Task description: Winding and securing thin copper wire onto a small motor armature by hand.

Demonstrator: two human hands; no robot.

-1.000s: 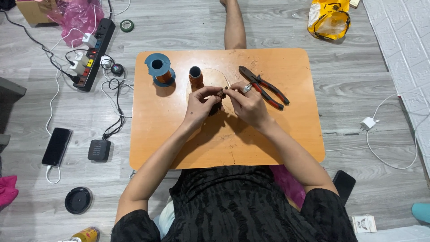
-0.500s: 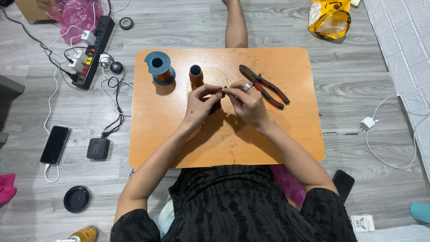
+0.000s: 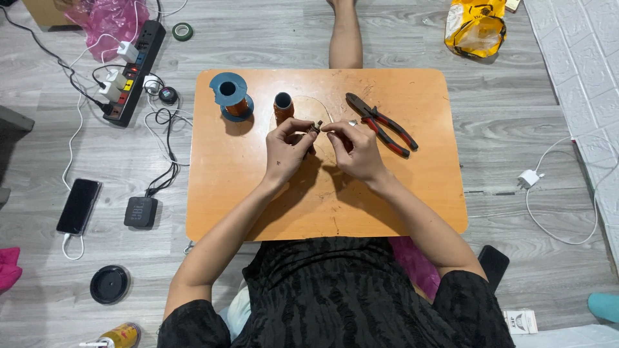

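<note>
My left hand point(image 3: 288, 147) and my right hand point(image 3: 356, 149) meet over the middle of a small orange table point(image 3: 412, 193). Together they pinch a small dark part point(image 3: 317, 125) with thin copper wire on it, fingertips touching it from both sides. Just beyond my left hand stands a small spool of copper wire point(image 3: 283, 107). A larger blue spool of copper wire point(image 3: 231, 96) sits further left. Red-handled pliers point(image 3: 379, 124) lie on the table right of my right hand.
A bare leg point(image 3: 345, 35) stretches past the table's far edge. On the floor to the left lie a power strip point(image 3: 131, 71) with plugs and cables, a phone point(image 3: 78, 206), a small black box point(image 3: 140, 211) and a black lid point(image 3: 109, 284). A yellow bag point(image 3: 477, 26) lies at far right.
Both hands stay over the table's middle on the small part. The fingers have shifted slightly around it; nothing else has moved.
</note>
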